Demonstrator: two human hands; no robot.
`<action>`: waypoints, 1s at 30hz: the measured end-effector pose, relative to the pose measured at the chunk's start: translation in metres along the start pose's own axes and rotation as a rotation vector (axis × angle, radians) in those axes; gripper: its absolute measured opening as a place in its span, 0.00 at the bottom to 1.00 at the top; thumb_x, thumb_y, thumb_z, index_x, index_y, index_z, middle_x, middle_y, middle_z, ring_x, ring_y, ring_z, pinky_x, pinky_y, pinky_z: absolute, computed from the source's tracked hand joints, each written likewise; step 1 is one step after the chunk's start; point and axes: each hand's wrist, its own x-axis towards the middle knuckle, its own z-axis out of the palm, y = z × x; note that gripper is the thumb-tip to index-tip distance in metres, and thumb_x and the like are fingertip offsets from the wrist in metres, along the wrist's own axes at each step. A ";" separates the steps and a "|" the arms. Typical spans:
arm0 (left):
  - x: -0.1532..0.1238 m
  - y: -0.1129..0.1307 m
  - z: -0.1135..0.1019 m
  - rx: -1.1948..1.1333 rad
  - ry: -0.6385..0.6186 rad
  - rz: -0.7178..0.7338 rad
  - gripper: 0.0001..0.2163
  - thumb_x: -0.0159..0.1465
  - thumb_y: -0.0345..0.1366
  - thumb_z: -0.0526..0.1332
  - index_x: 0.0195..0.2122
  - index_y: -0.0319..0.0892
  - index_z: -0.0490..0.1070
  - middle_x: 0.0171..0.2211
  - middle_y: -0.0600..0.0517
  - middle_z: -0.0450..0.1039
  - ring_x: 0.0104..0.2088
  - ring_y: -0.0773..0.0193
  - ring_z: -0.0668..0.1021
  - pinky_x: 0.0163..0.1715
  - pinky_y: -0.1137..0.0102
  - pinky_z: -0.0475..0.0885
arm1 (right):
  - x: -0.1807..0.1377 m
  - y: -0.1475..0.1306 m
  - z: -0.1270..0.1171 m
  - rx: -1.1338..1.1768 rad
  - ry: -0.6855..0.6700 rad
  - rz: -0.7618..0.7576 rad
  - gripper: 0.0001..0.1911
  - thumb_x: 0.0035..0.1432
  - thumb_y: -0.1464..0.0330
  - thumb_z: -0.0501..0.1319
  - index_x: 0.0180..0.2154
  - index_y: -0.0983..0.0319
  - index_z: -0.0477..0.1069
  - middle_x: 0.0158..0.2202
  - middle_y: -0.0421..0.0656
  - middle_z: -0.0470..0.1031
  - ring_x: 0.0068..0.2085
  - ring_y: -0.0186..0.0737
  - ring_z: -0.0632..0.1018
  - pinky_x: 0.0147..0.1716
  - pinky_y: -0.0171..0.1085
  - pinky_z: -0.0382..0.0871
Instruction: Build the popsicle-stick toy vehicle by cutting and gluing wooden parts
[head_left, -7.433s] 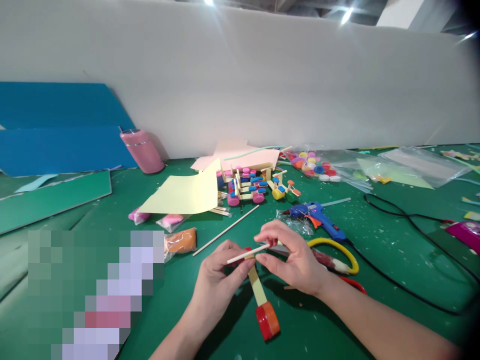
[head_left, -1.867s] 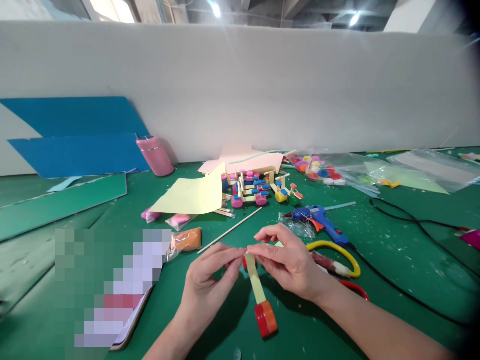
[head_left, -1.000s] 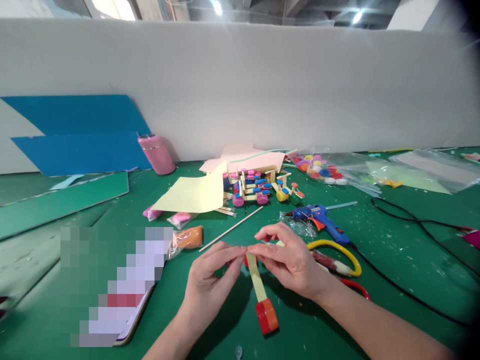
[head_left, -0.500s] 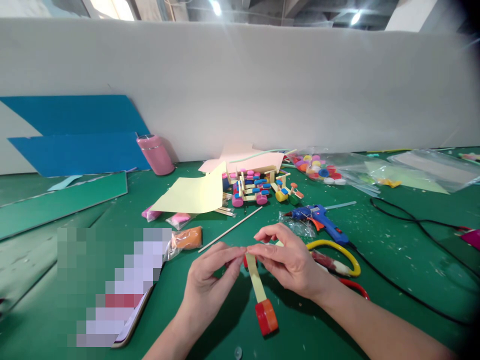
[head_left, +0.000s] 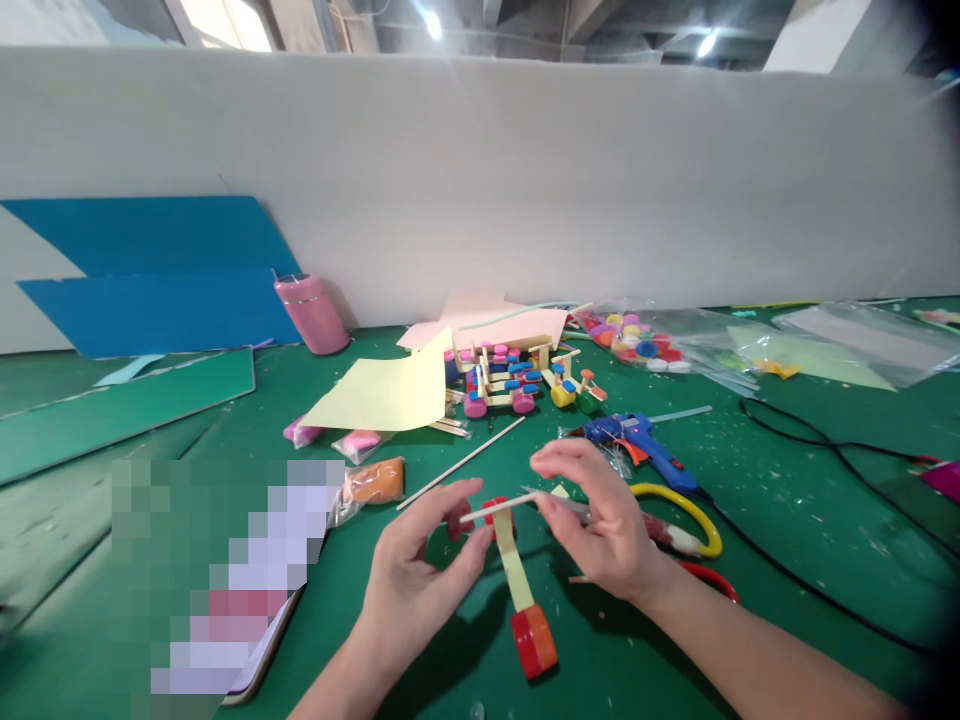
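A strip of pale yellow card (head_left: 513, 565) joins red bottle caps (head_left: 498, 512) at its far end to a pair of red and orange caps (head_left: 535, 640) at its near end. Across the far end lies a short thin wooden stick (head_left: 501, 508), tilted up slightly to the right. My left hand (head_left: 424, 550) is open at the stick's left end, its thumb and fingers parted. On the other side my right hand (head_left: 600, 525) is open, thumb and forefinger spread, with a thumb tip against or very near the stick's right end.
Beyond my hands lie a long wooden stick (head_left: 461, 463), wrapped orange clay (head_left: 375, 481) and a blue glue gun (head_left: 637, 440). Yellow-handled scissors (head_left: 709, 510) sit beside my right wrist. Farther back are small cap-wheeled models (head_left: 499, 385), yellow card (head_left: 382, 390) and a pink cup (head_left: 313, 313).
My fingertips, which met over the far caps, have moved apart. The short stick between them now shows. The capped strip stays almost where it was.
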 end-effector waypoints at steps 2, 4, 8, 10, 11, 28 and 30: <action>0.000 0.002 -0.002 -0.031 0.002 -0.043 0.12 0.56 0.31 0.60 0.43 0.43 0.69 0.29 0.53 0.72 0.28 0.67 0.74 0.28 0.73 0.70 | -0.001 0.004 -0.001 0.077 0.100 0.073 0.12 0.55 0.77 0.52 0.40 0.59 0.66 0.36 0.44 0.68 0.39 0.40 0.71 0.38 0.41 0.67; 0.001 0.002 -0.004 -0.067 0.031 -0.092 0.06 0.59 0.32 0.57 0.37 0.42 0.69 0.26 0.54 0.69 0.27 0.67 0.72 0.25 0.74 0.68 | -0.001 0.007 -0.003 0.134 0.166 0.129 0.11 0.54 0.77 0.49 0.33 0.60 0.67 0.28 0.41 0.67 0.31 0.38 0.70 0.31 0.38 0.65; 0.003 -0.001 -0.006 -0.055 0.200 -0.196 0.11 0.61 0.33 0.54 0.20 0.42 0.61 0.18 0.57 0.60 0.21 0.70 0.63 0.19 0.74 0.60 | 0.000 0.012 -0.006 0.158 0.226 0.194 0.11 0.52 0.78 0.47 0.26 0.60 0.65 0.22 0.38 0.62 0.26 0.36 0.66 0.25 0.35 0.60; 0.004 -0.004 -0.006 -0.060 0.259 -0.232 0.15 0.59 0.33 0.55 0.17 0.43 0.55 0.16 0.59 0.55 0.19 0.70 0.60 0.18 0.74 0.57 | 0.000 0.013 -0.007 0.146 0.244 0.214 0.12 0.52 0.78 0.47 0.26 0.60 0.64 0.21 0.37 0.61 0.25 0.35 0.65 0.23 0.35 0.59; 0.004 -0.005 -0.005 -0.067 0.275 -0.241 0.15 0.59 0.33 0.56 0.16 0.43 0.54 0.16 0.59 0.53 0.19 0.70 0.58 0.18 0.74 0.56 | 0.001 0.014 -0.007 0.138 0.247 0.223 0.12 0.53 0.78 0.46 0.26 0.60 0.64 0.21 0.37 0.60 0.24 0.35 0.65 0.23 0.34 0.59; 0.008 -0.013 0.001 -0.085 0.219 -0.308 0.05 0.57 0.36 0.57 0.28 0.41 0.69 0.20 0.56 0.65 0.21 0.69 0.67 0.20 0.75 0.64 | -0.022 0.009 -0.092 -0.371 0.076 0.449 0.08 0.59 0.66 0.55 0.40 0.60 0.67 0.27 0.40 0.68 0.28 0.36 0.71 0.28 0.35 0.67; 0.008 -0.014 0.002 -0.092 0.223 -0.336 0.07 0.57 0.37 0.57 0.32 0.40 0.70 0.20 0.56 0.64 0.21 0.68 0.67 0.21 0.74 0.64 | -0.026 0.006 -0.089 -0.427 0.002 0.433 0.09 0.57 0.67 0.57 0.40 0.60 0.67 0.34 0.43 0.69 0.34 0.39 0.73 0.35 0.38 0.69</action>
